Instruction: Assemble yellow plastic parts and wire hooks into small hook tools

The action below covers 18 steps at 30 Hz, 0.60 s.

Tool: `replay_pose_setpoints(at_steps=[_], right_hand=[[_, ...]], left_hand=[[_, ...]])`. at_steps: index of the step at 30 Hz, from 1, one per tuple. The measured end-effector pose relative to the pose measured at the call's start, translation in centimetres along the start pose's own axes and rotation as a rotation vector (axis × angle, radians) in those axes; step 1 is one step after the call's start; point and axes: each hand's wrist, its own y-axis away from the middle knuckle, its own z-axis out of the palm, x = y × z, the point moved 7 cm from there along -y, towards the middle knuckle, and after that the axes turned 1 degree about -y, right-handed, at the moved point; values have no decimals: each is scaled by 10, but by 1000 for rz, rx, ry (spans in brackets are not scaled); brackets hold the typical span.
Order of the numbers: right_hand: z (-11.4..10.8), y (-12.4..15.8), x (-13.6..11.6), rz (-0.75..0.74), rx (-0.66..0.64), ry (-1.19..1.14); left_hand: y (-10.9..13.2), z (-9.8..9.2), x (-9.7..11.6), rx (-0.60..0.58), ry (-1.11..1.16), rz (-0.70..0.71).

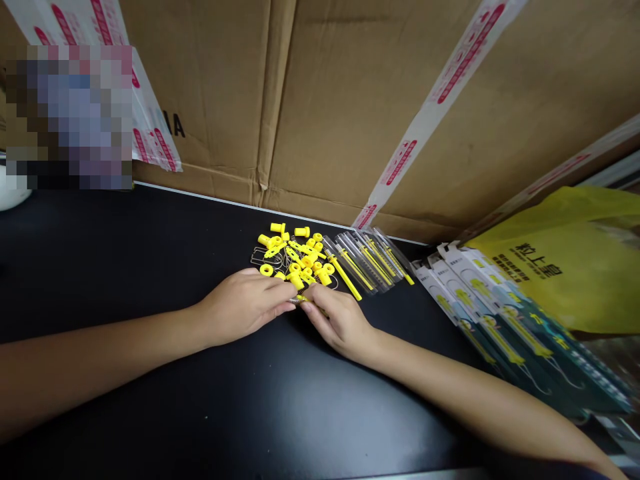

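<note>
My left hand (249, 303) pinches one end of a small metal spring (295, 301) low over the black table (200, 407). My right hand (340, 319) meets it from the other side, its thumb and fingers closed on a small yellow piece (303, 298) beside the spring; the fingers hide most of it. Just beyond both hands lies a pile of yellow plastic parts (301, 232), mixed with springs and bent wire pieces (265, 256). To the right of the pile, several clear tubes with yellow rods (373, 257) lie side by side.
Boxed packages (495, 313) are stacked at the right, beside a yellow plastic bag (585, 260). A large taped cardboard box (330, 120) stands along the table's back edge. A white object (13, 188) sits at the far left, below a blurred-out patch.
</note>
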Motion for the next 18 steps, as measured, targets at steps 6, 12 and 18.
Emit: replay_pose_setpoints(at_steps=[6,12,18], right_hand=[[-1,1,-2,0,-44,-137],[-3,1,-2,-6,-50,-271],[-9,4,8,71,77,-495]], left_hand=[[1,-1,3,20,-141,18],[1,-1,3,20,-161,-2],[0,-1,-9,37,-128,-100]])
